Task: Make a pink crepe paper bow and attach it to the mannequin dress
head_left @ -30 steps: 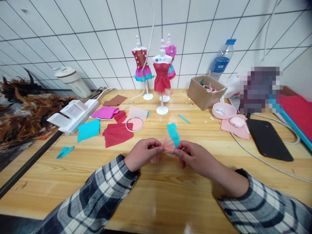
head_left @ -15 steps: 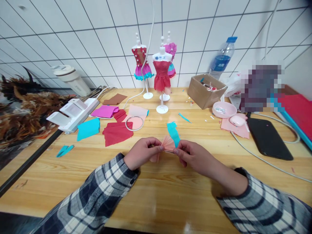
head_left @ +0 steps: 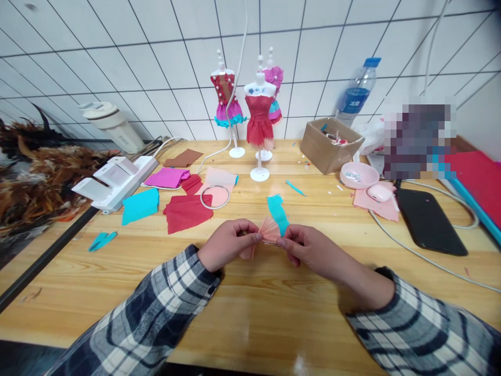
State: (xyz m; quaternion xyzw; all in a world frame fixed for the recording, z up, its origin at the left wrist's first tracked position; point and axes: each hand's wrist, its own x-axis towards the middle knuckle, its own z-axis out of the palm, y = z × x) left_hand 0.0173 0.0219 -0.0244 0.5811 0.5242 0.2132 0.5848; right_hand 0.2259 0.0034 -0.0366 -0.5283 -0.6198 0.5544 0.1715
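Low over the table's middle, my left hand pinches the gathered end of a peach crepe paper strip. The strip fans out in pleats towards my right hand, whose thumb and fingers pinch its other edge. A turquoise crepe paper piece lies just behind the strip, its near end beside my right fingers. Part of the peach paper hangs below my left fingers. Behind my hands stands a small mannequin in a red paper dress, with a mannequin in red and purple and a partly hidden one farther back.
Left lie red paper, a metal ring, turquoise paper, purple paper and a power strip. Right are a cardboard box, a pink bowl, a black phone and a cable. A bottle stands behind.
The view has shifted very slightly. Both hands keep their pinch on the peach crepe paper, and nothing else visibly moves.
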